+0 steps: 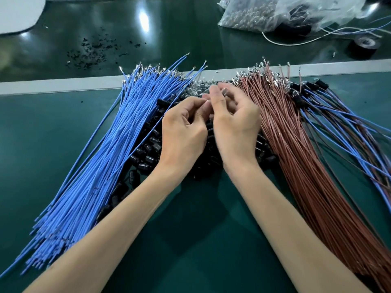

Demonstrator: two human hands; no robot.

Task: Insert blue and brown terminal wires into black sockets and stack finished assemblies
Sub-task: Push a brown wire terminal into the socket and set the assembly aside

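A fan of blue terminal wires (110, 149) lies on the left and a fan of brown terminal wires (300, 157) on the right. Between them sits a heap of black sockets (148, 149). My left hand (182, 132) and my right hand (234, 121) meet above the far end of that heap, fingers curled and fingertips close together. The right fingers curl round a small piece with a shiny tip, mostly hidden. What the left thumb and forefinger pinch is hidden. Finished assemblies (306, 92), black sockets with blue and brown wires, lie stacked at the far right.
The work lies on a green mat (53, 144) edged by a grey strip (63, 85). Beyond it are scattered black bits (95, 51), clear plastic bags of parts (275, 13), a roll of black tape (364, 45) and loose thin wires (317, 39).
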